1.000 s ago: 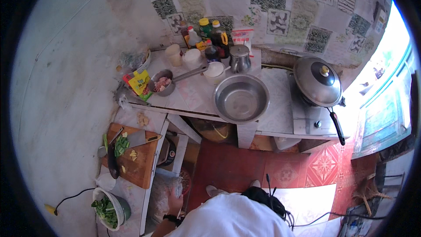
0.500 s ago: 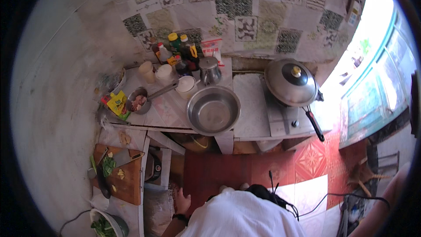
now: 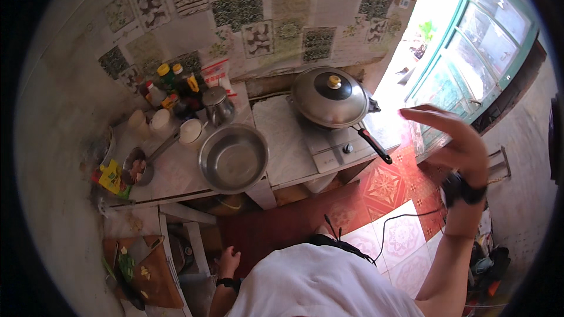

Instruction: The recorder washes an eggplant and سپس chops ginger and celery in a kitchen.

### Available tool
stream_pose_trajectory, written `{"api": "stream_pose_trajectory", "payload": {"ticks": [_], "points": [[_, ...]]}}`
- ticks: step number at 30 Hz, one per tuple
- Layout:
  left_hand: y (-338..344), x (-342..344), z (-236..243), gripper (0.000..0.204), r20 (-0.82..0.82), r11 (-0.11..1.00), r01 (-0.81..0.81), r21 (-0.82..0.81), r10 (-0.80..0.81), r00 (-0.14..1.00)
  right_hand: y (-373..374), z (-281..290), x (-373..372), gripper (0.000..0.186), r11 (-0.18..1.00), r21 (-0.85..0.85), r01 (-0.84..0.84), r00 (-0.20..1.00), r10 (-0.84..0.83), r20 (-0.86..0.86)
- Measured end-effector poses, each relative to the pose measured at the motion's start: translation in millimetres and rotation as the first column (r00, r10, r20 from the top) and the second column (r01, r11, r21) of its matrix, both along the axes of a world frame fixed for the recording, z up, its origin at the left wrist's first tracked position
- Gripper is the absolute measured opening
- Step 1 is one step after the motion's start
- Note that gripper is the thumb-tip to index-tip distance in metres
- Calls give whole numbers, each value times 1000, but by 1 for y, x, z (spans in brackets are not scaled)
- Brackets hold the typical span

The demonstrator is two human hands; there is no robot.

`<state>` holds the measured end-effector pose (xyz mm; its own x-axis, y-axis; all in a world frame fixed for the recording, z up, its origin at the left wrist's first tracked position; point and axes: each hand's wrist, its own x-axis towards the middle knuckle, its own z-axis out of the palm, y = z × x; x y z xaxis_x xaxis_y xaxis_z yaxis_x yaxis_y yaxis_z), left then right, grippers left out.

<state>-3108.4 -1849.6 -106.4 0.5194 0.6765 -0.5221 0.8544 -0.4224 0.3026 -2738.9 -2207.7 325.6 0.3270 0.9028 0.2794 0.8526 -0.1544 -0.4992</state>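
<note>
Silvery metal, the lidded pan [image 3: 320, 105] on the stove [image 3: 330, 156] looks rigid and probably heavy, best held by its black handle [image 3: 374, 145], apart from the raised right hand [image 3: 463, 144], spread and empty, while the left hand [image 3: 228, 260] hangs loosely curled, apparently holding nothing.

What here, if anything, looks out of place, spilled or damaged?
A black cable loops loosely between the white shirt and right forearm, looking untidy; the green door has a patchy, worn-looking lower panel. I see no clear spill.
</note>
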Motion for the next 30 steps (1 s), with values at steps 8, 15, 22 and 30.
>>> {"api": "stream_pose_trajectory", "payload": {"ticks": [8, 15, 22, 30], "points": [[-48, 27, -40, 46, -9, 984, -175, 32, 176, 984, -22, -126, 209, 51, 813, -398, 426, 877, -264, 401], [-134, 49, -45, 48, -113, 859, -498, 115, 510, 853, 87, -216, 315, 54, 905, -319, 280, 915, -151, 373], [-215, 63, 5, 44, -5, 840, -519, 155, 526, 850, 93, -287, 373, 17, 845, -464, 266, 831, 43, 555], [-220, 50, 0, 43, 218, 814, -569, -111, 579, 786, 91, -220, 385, 19, 976, -110, 188, 967, -164, 192]]}}
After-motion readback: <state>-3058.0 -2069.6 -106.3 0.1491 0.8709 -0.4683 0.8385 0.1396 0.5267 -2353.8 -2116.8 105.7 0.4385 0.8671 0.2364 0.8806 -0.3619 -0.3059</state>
